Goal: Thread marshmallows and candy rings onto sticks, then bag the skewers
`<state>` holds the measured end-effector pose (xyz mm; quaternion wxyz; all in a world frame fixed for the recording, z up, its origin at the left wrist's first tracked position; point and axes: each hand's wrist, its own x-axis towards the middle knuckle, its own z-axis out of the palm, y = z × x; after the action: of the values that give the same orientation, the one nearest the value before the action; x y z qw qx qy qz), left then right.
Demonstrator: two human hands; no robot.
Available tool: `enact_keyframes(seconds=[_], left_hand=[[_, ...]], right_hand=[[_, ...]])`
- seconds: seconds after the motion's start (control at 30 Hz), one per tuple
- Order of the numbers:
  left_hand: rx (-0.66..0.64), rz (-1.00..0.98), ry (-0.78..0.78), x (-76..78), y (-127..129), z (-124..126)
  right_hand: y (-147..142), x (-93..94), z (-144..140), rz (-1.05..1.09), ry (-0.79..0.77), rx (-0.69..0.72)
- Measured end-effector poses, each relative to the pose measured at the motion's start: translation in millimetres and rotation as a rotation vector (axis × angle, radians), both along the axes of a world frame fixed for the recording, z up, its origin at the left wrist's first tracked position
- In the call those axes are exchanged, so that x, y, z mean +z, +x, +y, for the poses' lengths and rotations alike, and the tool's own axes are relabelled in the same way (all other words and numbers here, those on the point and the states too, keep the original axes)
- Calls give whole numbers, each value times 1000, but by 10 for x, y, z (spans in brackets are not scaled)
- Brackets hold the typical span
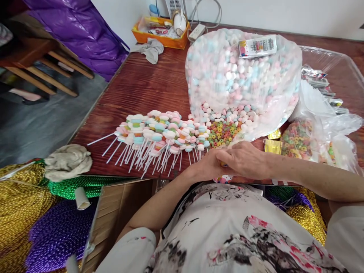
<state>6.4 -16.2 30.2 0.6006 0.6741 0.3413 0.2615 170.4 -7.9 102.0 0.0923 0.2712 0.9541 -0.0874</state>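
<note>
both hands meet at the near edge of the bench [148,87], right hand [244,159] lying over the left hand [209,167]. their fingers curl around something small and colourful, too hidden to identify, just beside the heap of candy sticks [159,136].

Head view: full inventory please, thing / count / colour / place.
candy skewers: many, pastel on white sticks, piled left of centre on the table
big clear bag: one, full of pink, blue and white candies, centre back
loose ring candies: a heap, multicoloured, at the bag's mouth
smaller bag of rings: one, clear, right
gold wrappers: two or so, by the right wrist
orange tray: one, back edge
grey cloth: one, beside the tray
wooden table: one, red-brown
bead bundles: gold, green, purple, lower left
left hand: at table edge, under the right
right hand: over the left; what the fingers hold is hidden
</note>
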Motion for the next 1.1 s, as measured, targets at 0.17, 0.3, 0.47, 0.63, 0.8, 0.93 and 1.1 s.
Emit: enact_keyframes(seconds=[0.17,0.3,0.47,0.63,0.8,0.93,1.1], left_hand=[[64,42,-76,16,-86,23],[-5,61,-181,80,-99,8],[-29,69,-163,116,-45,2],[-105,18,-92,3,29,-30],[-21,-55,-153,-108,81,-68],[-122,-172,-398,65,-142,20],[-246,-76,-540,130,-331,47]], right_hand=[[237,-31,89,333,164,-22],[429,-103,108,524,97,67],[515,-157,89,512,163,-51],[457,-275,14,448,75,64],[313,-418,-44,451,65,117],[432,-274,71,625,-8,84],[553,-209,188,733,-19,43]])
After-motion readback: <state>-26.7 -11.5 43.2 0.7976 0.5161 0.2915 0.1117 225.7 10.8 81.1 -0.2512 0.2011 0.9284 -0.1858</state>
